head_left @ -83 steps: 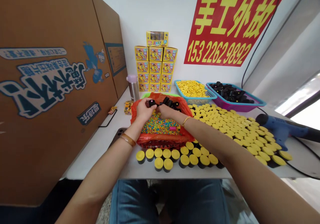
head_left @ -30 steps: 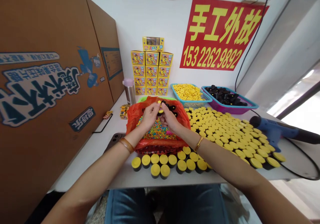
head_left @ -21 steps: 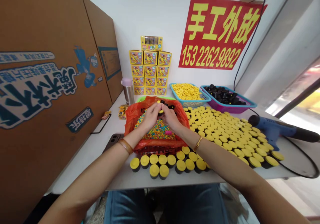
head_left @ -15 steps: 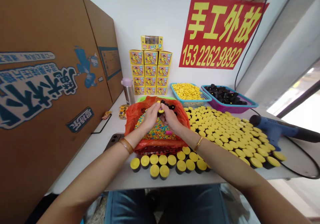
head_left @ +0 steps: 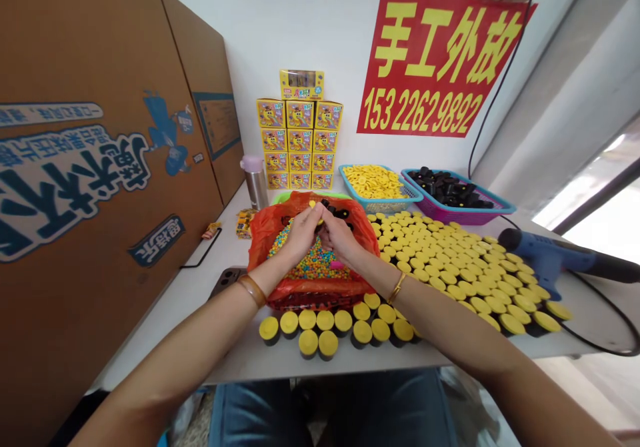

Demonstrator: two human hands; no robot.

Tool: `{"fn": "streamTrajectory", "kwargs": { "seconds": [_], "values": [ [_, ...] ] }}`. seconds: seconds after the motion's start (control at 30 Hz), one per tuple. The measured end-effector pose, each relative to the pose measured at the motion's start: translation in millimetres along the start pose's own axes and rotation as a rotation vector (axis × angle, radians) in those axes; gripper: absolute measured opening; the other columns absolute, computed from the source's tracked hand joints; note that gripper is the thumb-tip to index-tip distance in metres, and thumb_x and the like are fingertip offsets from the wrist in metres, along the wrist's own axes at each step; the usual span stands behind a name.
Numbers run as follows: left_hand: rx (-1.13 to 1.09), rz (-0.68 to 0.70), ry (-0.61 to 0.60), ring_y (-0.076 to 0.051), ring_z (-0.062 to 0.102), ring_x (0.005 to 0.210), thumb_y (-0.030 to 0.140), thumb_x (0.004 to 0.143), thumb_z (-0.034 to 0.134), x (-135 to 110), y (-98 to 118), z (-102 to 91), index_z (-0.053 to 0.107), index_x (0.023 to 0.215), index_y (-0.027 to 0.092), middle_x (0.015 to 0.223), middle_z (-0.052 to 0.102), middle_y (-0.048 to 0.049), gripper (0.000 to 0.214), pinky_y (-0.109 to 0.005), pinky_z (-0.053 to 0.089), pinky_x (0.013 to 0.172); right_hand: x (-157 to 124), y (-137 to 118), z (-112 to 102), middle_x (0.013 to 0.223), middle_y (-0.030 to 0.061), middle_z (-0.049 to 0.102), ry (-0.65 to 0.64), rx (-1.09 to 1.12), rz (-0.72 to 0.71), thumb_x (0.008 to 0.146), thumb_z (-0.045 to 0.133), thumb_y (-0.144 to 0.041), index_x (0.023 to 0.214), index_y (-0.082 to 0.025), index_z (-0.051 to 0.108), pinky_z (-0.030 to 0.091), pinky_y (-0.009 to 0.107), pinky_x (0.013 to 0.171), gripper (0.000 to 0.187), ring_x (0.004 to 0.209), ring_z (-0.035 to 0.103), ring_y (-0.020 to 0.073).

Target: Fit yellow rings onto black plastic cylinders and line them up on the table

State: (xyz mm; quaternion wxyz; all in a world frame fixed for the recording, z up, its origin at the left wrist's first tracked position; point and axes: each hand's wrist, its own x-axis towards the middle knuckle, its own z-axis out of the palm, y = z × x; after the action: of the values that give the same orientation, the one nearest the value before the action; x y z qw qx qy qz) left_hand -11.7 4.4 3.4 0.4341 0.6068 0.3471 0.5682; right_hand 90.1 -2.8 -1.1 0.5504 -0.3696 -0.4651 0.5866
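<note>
My left hand (head_left: 302, 231) and my right hand (head_left: 341, 235) meet over a red plastic bag (head_left: 263, 240) that lines a bin. Between their closed fingers is a small black cup with a yellow lid (head_left: 313, 204), mostly hidden by the thumbs. Beneath the hands the bag holds many small coloured candy balls (head_left: 315, 264) and a pink scoop-like piece (head_left: 339, 265). Several black cups (head_left: 341, 213) lie at the bag's far side, just beyond my fingers.
Yellow-lidded black cups (head_left: 445, 254) crowd the table on the right, with more along the front edge. Behind stand a basket of yellow lids (head_left: 383, 205), a basket of black cups (head_left: 463, 217), stacked yellow boxes (head_left: 301, 142) and a flask (head_left: 257, 187). A blue heat-gun-like tool (head_left: 545, 260) lies right; cartons (head_left: 115, 167) stand left.
My thumbs have come together over the top of the cup, covering more of its yellow lid. Both hands stay over the bag; the view has shifted very slightly.
</note>
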Motion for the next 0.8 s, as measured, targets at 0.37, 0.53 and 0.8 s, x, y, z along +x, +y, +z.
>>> {"fn": "streamTrajectory", "kwargs": {
  "seconds": [0.37,0.53,0.8],
  "values": [
    [0.108,0.152,-0.106,-0.018,0.062,0.088,0.056,0.085,0.060,6,-5,-13.6,0.061,0.100,0.018,0.096,0.065,-0.0072,0.040,-0.027,0.051,0.068,4,-1,-12,0.041,-0.0107,0.026,-0.009,0.072,0.101,0.078,0.062,-0.067,0.064,-0.023,0.038,0.014,0.021,0.034,0.053,0.035,0.017,0.0053],
    [0.153,0.268,-0.129,-0.016,0.063,0.083,0.028,0.071,0.077,3,0,-15.9,0.061,0.108,0.020,0.094,0.067,-0.0036,0.041,-0.028,0.051,0.073,1,-7,-18,0.039,-0.0103,0.023,-0.171,0.080,0.279,0.078,0.047,-0.082,0.059,-0.023,0.033,0.018,0.021,0.034,0.063,0.033,0.016,0.0051],
    [0.361,0.363,-0.075,-0.012,0.055,0.066,0.016,0.072,0.072,-2,-3,-20.9,0.060,0.085,0.019,0.074,0.058,0.0023,0.018,-0.025,0.043,0.062,-4,-13,-16,0.043,-0.0070,0.037,-0.156,-0.010,0.361,0.082,0.049,-0.063,0.065,-0.022,0.040,0.022,0.021,0.034,0.045,0.034,0.026,0.0073]
  ]
}}
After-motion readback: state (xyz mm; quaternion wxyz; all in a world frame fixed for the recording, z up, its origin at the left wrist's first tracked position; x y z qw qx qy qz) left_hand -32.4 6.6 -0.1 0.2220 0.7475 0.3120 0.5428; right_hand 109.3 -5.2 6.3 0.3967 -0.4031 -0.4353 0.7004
